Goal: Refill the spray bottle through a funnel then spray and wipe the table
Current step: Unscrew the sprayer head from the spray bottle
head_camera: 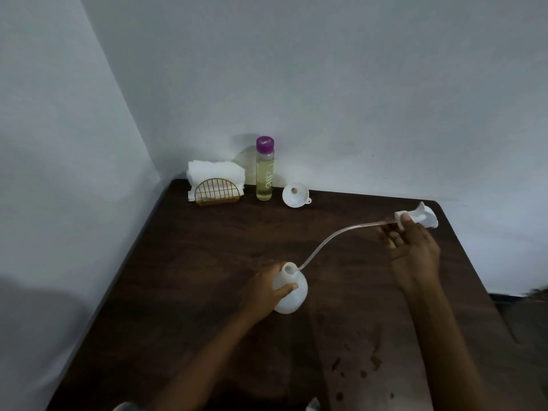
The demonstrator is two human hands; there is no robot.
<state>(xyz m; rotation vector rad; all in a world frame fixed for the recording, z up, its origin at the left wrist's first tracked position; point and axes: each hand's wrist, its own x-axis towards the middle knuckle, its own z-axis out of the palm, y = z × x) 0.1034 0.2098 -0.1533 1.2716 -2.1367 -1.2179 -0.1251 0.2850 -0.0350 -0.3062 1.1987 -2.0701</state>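
Observation:
A white spray bottle body [292,292] stands on the dark wooden table [207,262], gripped by my left hand [261,292]; its neck is uncapped. My right hand [412,247] holds the white spray head [421,219] out to the right, above the table. The head's clear dip tube [332,238] curves back, its tip at the bottle's mouth. A white funnel [295,195] lies on its side near the wall. Beside it stands a tall clear refill bottle [264,173] of yellowish liquid with a purple cap.
A gold wire holder with folded white cloths [216,182] sits at the back left corner against the wall. Dark stains [361,363] mark the table near its front right. Walls close the table's left and far sides.

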